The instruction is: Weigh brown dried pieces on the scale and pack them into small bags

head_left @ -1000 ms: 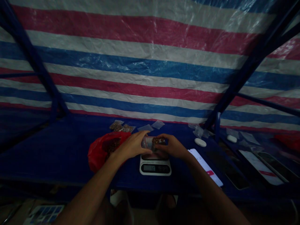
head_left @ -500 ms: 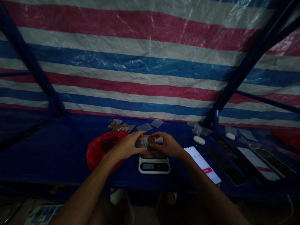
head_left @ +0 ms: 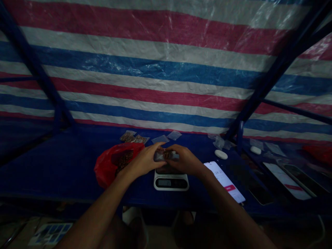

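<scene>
Pinching small clear plastic bag [head_left: 162, 156] between left hand [head_left: 143, 161] and right hand [head_left: 185, 160], held just above digital kitchen scale [head_left: 171, 183], red plastic bag [head_left: 114, 164] within reach.

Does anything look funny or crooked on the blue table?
The phone lies slanted beside the digital scale, its lower corner right at the table's edge, so it looks crooked. I see no spill around the red plastic bag.

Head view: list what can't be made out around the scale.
Head view:
- Digital scale: readout too dim and small to read.
- Small clear plastic bag: contents partly hidden by left hand and right hand.
- Red plastic bag: contents blurred by the plastic.
- Phone: screen text too small.
</scene>
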A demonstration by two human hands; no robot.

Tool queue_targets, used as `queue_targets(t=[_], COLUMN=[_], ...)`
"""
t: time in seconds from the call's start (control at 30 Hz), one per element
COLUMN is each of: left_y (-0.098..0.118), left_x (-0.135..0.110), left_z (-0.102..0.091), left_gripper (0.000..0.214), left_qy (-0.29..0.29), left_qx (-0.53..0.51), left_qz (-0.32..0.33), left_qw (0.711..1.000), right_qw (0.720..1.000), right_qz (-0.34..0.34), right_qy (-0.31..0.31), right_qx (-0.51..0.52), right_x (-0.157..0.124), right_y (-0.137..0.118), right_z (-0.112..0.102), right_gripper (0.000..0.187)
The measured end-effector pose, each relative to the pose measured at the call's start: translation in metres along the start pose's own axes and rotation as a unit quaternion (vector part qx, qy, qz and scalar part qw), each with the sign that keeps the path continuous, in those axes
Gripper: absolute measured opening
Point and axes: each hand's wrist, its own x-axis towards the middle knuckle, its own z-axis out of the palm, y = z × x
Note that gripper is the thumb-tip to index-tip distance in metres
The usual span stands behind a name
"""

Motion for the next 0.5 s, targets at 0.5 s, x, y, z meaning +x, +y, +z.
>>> queue_targets(t=[0.5], left_y=[-0.005], left_x=[0.0], left_z=[0.006], left_gripper=[0.068], left_qy=[0.017], left_qx=[-0.048], left_qz=[0.014], left_qw=[0.999], right_qw=[0.997], right_qz=[-0.079], right_qy=[0.013], right_qx=[0.013], right_x=[-0.002], right_y=[-0.011], right_z=[-0.013], right_gripper=[0.036])
